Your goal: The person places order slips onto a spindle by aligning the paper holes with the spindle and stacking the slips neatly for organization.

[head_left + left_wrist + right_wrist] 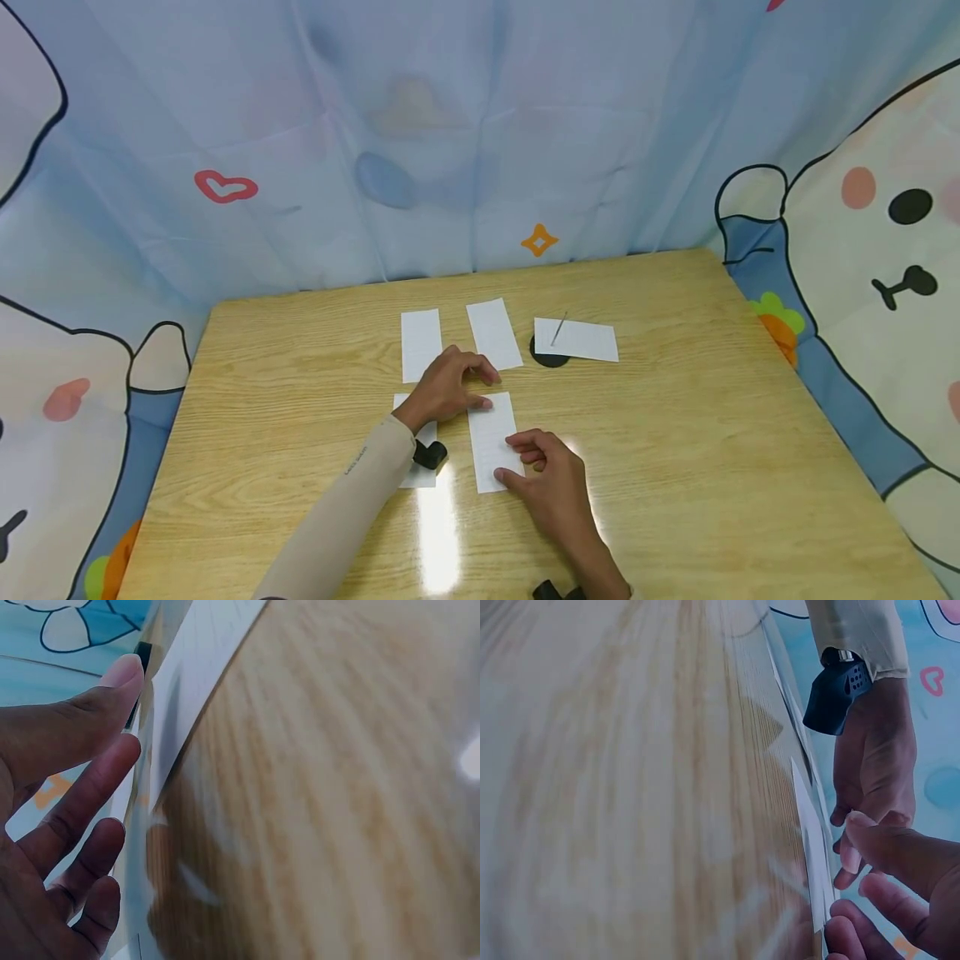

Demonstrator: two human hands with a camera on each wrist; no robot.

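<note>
A white lined paper [491,446] lies on the table near its middle. My left hand [447,387] is over its top edge, thumb at the upper left corner and the other fingers bent loosely above. At the paper's right edge is my right hand [551,479], with its thumb near the lower right corner and fingers bent beside it. In the left wrist view, the left hand [75,802] has its fingers spread beside the paper [187,682]. The right wrist view has the right hand [900,892] beside the paper's edge [808,840]; whether it pinches the paper cannot be told.
Another paper [422,479] lies partly under my left forearm. Two papers [422,337] [495,333] lie behind. At the back right, a paper [588,340] with a thin dark stick [558,328] over it overlaps a black disc [550,360]. A patterned curtain [450,167] hangs behind the table [712,417].
</note>
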